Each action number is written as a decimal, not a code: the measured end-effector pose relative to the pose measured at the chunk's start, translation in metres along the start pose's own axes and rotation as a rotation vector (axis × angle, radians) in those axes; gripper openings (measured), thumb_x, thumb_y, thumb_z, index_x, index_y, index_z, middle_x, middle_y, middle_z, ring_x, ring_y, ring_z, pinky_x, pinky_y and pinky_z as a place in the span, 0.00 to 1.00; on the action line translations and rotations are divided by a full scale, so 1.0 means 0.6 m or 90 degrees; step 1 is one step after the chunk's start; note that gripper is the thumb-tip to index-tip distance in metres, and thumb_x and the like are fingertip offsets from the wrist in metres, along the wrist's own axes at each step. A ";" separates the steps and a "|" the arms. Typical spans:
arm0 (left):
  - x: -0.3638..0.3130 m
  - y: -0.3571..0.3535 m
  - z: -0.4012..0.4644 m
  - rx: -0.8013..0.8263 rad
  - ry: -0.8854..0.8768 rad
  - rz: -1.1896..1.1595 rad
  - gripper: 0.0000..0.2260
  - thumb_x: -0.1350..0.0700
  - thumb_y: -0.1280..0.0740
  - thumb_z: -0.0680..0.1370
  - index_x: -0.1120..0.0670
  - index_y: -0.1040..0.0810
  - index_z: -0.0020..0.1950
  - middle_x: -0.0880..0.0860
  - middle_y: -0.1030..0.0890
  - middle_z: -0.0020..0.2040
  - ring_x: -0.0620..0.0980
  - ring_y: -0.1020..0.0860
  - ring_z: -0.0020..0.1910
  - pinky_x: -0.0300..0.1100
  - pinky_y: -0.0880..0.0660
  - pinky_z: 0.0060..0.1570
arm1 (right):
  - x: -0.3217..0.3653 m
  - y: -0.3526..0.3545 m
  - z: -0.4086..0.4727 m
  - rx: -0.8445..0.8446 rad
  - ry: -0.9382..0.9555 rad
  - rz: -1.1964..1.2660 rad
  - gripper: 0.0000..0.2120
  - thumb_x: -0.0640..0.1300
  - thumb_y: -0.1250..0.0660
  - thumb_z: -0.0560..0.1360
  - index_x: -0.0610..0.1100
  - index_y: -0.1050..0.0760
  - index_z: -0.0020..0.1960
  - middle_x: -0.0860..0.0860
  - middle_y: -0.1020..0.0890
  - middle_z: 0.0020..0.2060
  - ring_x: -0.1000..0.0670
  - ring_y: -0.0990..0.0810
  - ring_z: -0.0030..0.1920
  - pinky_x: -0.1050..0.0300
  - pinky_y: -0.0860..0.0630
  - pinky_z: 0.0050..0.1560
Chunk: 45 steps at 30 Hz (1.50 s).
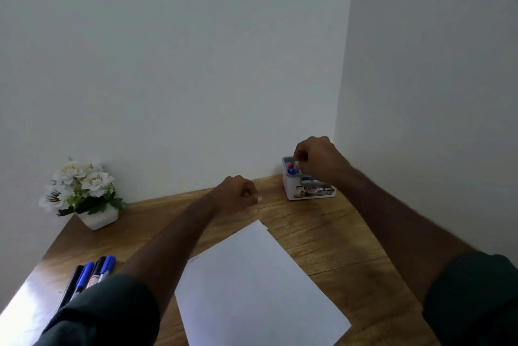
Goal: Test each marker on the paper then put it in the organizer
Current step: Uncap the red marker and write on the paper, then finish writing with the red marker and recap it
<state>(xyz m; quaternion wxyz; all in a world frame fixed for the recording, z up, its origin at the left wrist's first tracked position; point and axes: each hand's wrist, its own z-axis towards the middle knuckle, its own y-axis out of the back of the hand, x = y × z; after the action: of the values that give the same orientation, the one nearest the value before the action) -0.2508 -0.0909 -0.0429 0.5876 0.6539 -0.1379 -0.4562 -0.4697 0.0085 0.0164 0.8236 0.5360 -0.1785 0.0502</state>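
Observation:
A white sheet of paper [252, 284] lies at an angle in the middle of the wooden desk [336, 239]. At the back right corner stands a small white and grey organizer [308, 190], with a red and a blue marker end [291, 168] showing in its rear slot. My right hand [316, 159] hovers over that slot, fingers pinched on the top of a marker of which only a pale sliver shows. My left hand [236, 191] rests as a loose fist on the desk beyond the paper, holding nothing. Several blue and black markers [89, 275] lie at the front left.
A white pot of white artificial flowers [84, 191] stands at the back left against the wall. Walls close off the desk at the back and on the right. My dark sleeves [112, 315] cover the near corners of the desk.

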 end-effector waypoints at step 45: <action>0.115 0.023 -0.284 -0.323 -0.021 -0.194 0.03 0.57 0.28 0.76 0.55 0.16 0.49 0.47 0.17 0.41 0.42 0.21 0.40 0.30 0.30 0.40 | 0.262 -0.222 -0.160 0.145 0.175 0.183 0.10 0.50 0.38 0.82 0.56 0.26 0.42 0.55 0.21 0.38 0.54 0.24 0.38 0.54 0.29 0.40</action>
<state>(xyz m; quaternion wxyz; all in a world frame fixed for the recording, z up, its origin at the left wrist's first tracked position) -0.0788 -0.0343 -0.0785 0.6550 0.4914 0.0704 -0.5697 -0.2640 0.0219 -0.0786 0.7590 0.5824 -0.1321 0.2594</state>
